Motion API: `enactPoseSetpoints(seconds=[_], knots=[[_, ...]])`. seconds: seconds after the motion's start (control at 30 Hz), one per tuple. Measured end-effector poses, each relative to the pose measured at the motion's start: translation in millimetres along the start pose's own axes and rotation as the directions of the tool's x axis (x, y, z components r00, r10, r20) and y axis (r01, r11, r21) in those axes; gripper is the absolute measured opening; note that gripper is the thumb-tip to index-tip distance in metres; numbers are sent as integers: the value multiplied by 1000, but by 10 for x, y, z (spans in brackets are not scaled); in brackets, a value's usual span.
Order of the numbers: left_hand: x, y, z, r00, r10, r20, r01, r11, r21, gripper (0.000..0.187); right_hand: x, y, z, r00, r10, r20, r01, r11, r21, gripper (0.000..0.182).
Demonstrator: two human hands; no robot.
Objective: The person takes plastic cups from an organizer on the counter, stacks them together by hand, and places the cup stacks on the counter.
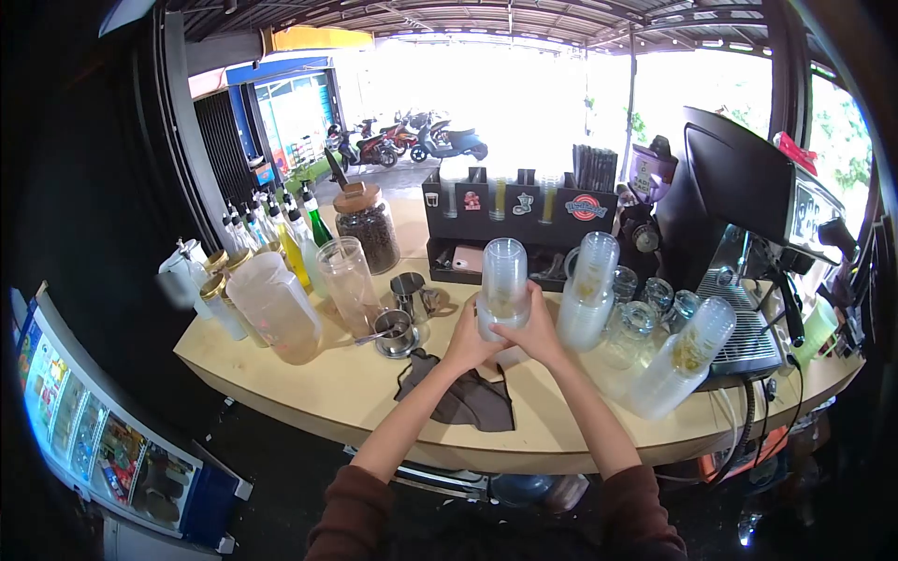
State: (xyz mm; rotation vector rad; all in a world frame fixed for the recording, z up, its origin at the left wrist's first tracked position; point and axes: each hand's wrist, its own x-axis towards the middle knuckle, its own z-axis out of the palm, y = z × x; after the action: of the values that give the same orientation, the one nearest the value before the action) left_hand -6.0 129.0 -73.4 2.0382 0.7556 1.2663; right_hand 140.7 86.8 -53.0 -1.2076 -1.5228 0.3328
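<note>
A stack of clear plastic cups (pixel 505 266) stands upright, mouths down, near the counter's middle. My left hand (pixel 473 338) wraps its lower left side, and my right hand (pixel 531 327) grips it from the right, thumbs close together in front. Whether the stack's base touches the counter is hidden by my hands. Just right of it is a second cup stack (pixel 587 294) with printed sides. Farther right, a third cup stack (pixel 687 355) appears tilted in this wide view. A dark grey cloth (pixel 463 397) lies crumpled below my left hand.
Several glasses (pixel 632 323) sit between the right-hand stacks, beside an espresso machine (pixel 739 309). Behind my hands is a black organizer (pixel 468 215). Leftward are a metal cup (pixel 395 329) with a spoon, a clear jar (pixel 348 290), a plastic pitcher (pixel 276 309) and pump bottles (pixel 297 229).
</note>
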Motion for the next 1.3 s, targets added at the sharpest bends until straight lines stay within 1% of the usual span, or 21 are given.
enactPoseSetpoints(seconds=[0.03,0.1,0.13,0.2,0.23,0.3,0.4,0.53,0.6,0.63,0.73,0.8,0.93,1.03,1.1,1.13,1.2,1.23,1.3], knots=[[63,-39,-24,1000,1,4,-1,1000,-2,96,35,1,43,1000,3,-3,-3,1000,-2,98],[204,-97,-59,1000,8,-4,-9,995,-95,92,103,0,106,1000,-19,-20,19,999,29,98],[242,-120,-80,1000,10,2,-10,995,-104,92,139,4,123,1000,-14,-25,15,1000,19,98],[295,-163,-136,997,-48,55,54,993,-106,88,207,-28,153,999,27,-20,-27,1000,-14,97],[318,-176,-146,997,-46,64,53,992,-116,88,234,-57,152,999,33,-27,-34,999,-23,97],[326,-195,-161,998,-29,63,40,982,-185,86,257,-135,151,994,108,-12,-108,992,-71,95],[340,-181,-195,996,-37,77,54,973,-225,85,267,-141,187,994,93,-50,-98,991,-94,93],[319,-116,-242,995,-18,96,46,952,-302,83,242,-229,225,988,129,-80,-136,986,-99,94],[322,-132,-233,997,-1,78,15,986,-169,82,232,-295,213,988,119,-101,-128,988,-91,90],[350,-134,-234,996,13,85,3,982,-188,82,254,-311,201,987,116,-116,-129,986,-110,90],[339,-153,-230,994,10,106,6,989,-149,81,240,-341,183,987,125,-101,-139,980,-146,89],[348,-212,-234,995,48,88,-36,990,-136,80,241,-327,201,987,123,-105,-139,977,-162,89],[349,-194,-250,996,31,88,-20,992,-125,80,256,-270,217,990,75,-118,-92,986,-141,91],[317,-170,-235,994,22,104,-8,991,-132,81,201,-220,226,986,105,-126,-118,988,-100,93],[322,-197,-212,997,2,83,7,994,-106,80,193,-180,234,984,38,-172,-58,992,-112,93],[321,-202,-206,997,1,81,7,996,-94,80,201,-162,235,985,36,-171,-53,994,-100,93],[314,-203,-204,995,22,94,-3,979,-204,80,226,-159,245,984,9,-177,-24,996,-83,92],[323,-207,-217,996,16,87,1,981,-194,80,264,-176,238,985,8,-170,-21,997,-72,92],[325,-221,-213,991,110,75,-104,991,-80,83,368,-243,166,986,-19,-166,6,997,-79,92]])
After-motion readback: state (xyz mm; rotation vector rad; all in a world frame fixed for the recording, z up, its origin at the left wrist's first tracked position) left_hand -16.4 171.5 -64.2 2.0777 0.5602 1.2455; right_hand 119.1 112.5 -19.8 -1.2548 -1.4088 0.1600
